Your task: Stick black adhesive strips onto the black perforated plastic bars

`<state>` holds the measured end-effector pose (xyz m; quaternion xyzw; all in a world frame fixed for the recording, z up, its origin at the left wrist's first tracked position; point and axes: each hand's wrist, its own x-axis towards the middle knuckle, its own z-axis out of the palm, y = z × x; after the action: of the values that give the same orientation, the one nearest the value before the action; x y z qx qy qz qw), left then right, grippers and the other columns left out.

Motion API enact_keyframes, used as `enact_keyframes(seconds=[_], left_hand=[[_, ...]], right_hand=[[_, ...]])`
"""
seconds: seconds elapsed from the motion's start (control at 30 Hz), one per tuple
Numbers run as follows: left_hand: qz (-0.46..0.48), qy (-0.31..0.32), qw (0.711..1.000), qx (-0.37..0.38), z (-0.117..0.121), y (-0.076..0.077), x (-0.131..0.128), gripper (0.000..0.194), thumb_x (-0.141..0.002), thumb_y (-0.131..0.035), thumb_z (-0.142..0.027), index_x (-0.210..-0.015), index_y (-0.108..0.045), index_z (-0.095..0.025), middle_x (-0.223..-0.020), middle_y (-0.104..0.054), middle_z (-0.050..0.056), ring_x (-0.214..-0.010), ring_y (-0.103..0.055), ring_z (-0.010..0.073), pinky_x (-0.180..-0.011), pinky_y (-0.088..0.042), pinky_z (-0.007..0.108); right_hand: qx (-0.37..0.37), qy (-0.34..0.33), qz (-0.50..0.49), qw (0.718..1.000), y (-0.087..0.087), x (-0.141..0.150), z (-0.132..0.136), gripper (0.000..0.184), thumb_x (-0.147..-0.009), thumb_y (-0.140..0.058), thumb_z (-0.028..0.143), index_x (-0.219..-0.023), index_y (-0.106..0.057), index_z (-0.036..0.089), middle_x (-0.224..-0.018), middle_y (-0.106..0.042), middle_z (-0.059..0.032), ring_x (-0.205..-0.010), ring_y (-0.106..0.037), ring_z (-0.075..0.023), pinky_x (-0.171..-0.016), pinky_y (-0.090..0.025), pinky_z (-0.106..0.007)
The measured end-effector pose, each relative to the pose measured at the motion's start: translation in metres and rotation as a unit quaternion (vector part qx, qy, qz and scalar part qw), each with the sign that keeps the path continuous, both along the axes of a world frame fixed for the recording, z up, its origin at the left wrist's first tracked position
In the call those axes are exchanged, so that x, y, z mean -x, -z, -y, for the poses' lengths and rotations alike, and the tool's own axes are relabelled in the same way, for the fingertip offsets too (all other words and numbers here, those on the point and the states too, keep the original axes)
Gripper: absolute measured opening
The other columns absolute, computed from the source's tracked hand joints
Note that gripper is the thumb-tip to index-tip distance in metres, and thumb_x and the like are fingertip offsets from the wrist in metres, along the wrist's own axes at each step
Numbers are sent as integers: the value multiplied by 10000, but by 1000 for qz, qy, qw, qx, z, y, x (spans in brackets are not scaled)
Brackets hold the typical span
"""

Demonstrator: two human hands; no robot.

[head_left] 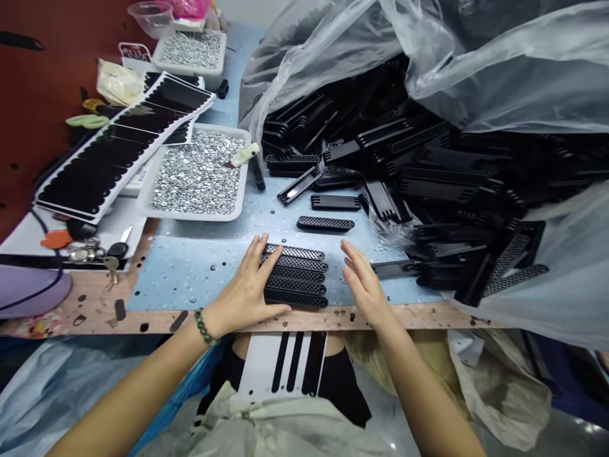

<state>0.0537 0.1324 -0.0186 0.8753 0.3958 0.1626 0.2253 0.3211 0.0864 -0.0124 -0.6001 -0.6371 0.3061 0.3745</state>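
A row of several black perforated plastic strips (297,274) lies side by side near the table's front edge. My left hand (247,289) rests flat against the row's left end, fingers stretched out and thumb under the nearest strip. My right hand (362,282) hovers just right of the row, fingers straight and together, holding nothing. One single perforated strip (325,223) lies alone behind the row. On my lap sits a white sticker sheet (285,365) with black strips on it.
A big heap of black plastic parts (428,171) spills from a clear plastic bag (499,57) at the right. A white tray of small silver pieces (197,174) stands at the left, beside a long sheet of black stickers (121,143). Keys (102,254) lie at the far left.
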Motion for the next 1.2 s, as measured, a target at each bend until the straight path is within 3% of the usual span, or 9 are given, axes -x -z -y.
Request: enact_keyframes(seconds=[0.2, 0.47, 0.6, 0.7, 0.8, 0.87, 0.93, 1.07, 1.2], left_hand=[[-20, 13, 1000, 9, 0, -2, -2, 923, -778, -602, -585, -1500, -115, -279, -1568, -29, 114, -1447, 4, 361, -1150, -209, 581], [-9, -39, 999, 23, 13, 4, -15, 924, -798, -591, -557, -1507, -68, -278, -1571, -1, 109, -1446, 12, 363, -1135, -221, 603], [-4, -30, 999, 11, 13, -9, -5, 1002, -747, -616, -620, -1506, -60, -277, -1568, 7, 130, -1433, 30, 407, -1107, -196, 666], [-1, -95, 995, -39, -11, -32, 17, 741, -873, -488, -539, -1483, -159, -274, -1563, -101, 95, -1452, -71, 310, -1152, -246, 562], [-48, -220, 971, -79, -59, -62, 47, 464, -972, -303, -414, -1383, -368, -206, -1452, -360, 81, -1361, -325, 184, -1163, -306, 358], [-76, -248, 963, -79, -94, -77, 65, 502, -971, -303, -424, -1372, -395, -136, -1391, -411, 130, -1298, -388, 234, -1122, -340, 404], [-110, -255, 958, -66, -124, -83, 74, 561, -945, -356, -456, -1356, -419, -80, -1299, -457, 196, -1217, -432, 336, -1031, -366, 541], [-170, -223, 959, -44, -160, -73, 71, 515, -888, -460, -389, -1201, -538, 13, -1163, -500, 235, -1215, -375, 409, -1014, -280, 625], [-242, -213, 945, -57, -172, -61, 70, 389, -900, -393, -317, -1179, -563, -106, -1070, -509, 146, -1066, -485, 271, -975, -411, 463]], right_hand=[[-9, -20, 63, 998, 3, 12, 31, 421, -961, -435, 314, -1380, -435, 273, -1408, -446, -75, -1314, -413, -216, -1106, -358, -472], [-43, -68, 132, 988, 0, 13, 23, 302, -951, -438, 229, -1213, -588, 223, -1358, -487, -89, -1250, -474, -213, -1045, -432, -418], [-98, -47, 140, 984, -12, 6, 12, 302, -937, -455, 214, -1212, -576, 245, -1272, -550, -88, -1178, -536, -220, -987, -479, -420], [-153, -42, 135, 978, -23, 7, -25, 317, -931, -449, 190, -1213, -561, 283, -1190, -598, -76, -1115, -574, -223, -951, -501, -428], [-184, -106, 141, 967, -32, 38, -80, 295, -934, -423, 188, -1175, -575, 264, -1123, -630, -81, -1042, -605, -230, -912, -519, -438], [-183, -132, 150, 963, -38, 75, -109, 275, -934, -409, 186, -1133, -595, 220, -1051, -645, -79, -988, -619, -220, -889, -531, -429], [-167, -192, 192, 948, -45, 114, -124, 275, -918, -411, 141, -1123, -594, 144, -1049, -636, -102, -1014, -599, -225, -915, -512, -431], [-151, -232, 224, 934, -61, 145, -114, 269, -927, -445, 158, -1160, -578, 178, -1104, -623, -56, -1044, -575, -182, -928, -500, -338], [-139, -122, 183, 966, -68, 81, -61, 293, -973, -351, 194, -1170, -567, 194, -1076, -646, -18, -1014, -593, -129, -931, -499, -264]])
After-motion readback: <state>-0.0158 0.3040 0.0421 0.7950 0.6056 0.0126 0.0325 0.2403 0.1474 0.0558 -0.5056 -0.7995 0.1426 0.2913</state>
